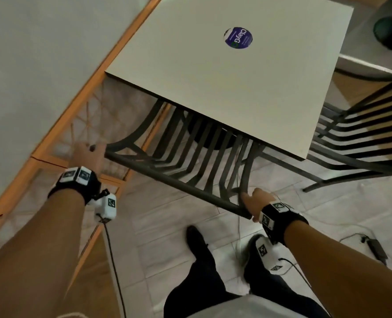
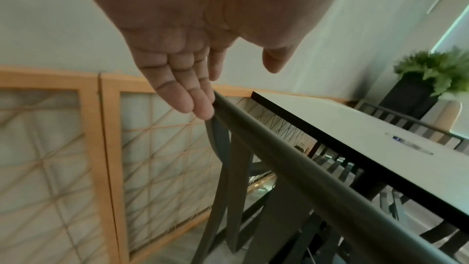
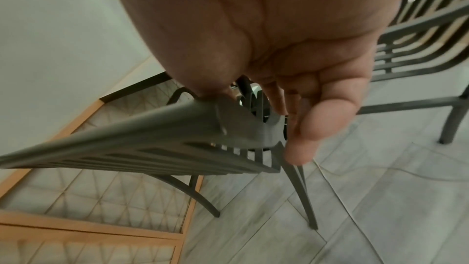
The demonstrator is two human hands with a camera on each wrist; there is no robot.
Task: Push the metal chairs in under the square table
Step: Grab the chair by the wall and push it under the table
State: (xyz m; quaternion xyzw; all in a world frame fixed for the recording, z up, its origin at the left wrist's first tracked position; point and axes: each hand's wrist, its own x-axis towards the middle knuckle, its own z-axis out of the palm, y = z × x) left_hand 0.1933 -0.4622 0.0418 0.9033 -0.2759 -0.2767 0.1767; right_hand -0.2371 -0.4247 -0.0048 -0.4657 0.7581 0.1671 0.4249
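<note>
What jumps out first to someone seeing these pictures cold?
A white square table with a round purple sticker fills the upper middle. Below it, the dark slatted metal chair sits partly tucked under. The left hand reaches open to one end of its top rail, and the right hand holds the other.

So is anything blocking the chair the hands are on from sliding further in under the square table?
Nothing visible does. The near chair already has its seat partly under the square table; the left hand and right hand are at its top rail. The table's dark base sits beyond the seat; its clearance can't be judged.
</note>
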